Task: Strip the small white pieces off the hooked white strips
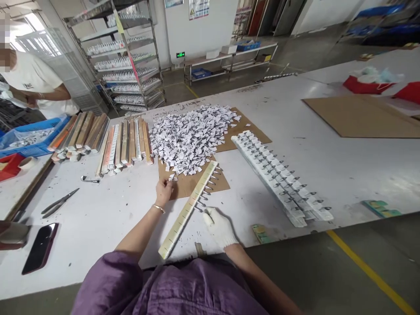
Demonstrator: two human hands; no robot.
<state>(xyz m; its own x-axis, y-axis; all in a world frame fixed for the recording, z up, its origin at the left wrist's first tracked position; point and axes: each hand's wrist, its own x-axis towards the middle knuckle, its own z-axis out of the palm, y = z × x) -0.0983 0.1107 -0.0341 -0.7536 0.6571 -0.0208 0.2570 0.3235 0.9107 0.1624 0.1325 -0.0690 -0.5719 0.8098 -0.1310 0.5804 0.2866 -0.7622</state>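
My bare left hand (163,190) pinches a light, flimsy paper tag (172,177) at its edge; my gloved right hand (218,226) closes on a hook beside the stiff wooden strip (188,207).

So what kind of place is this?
Probably a factory workshop: a big white table with a heap of paper tags, strips of metal hooks, and racks full of more parts.

No wording can be read with certainty. A small green-lit sign (180,55) hangs on the far wall at upper centre, its characters too small to make out. Above it, at the top edge, a wall poster (198,8) carries print and a yellow triangle, likewise illegible.
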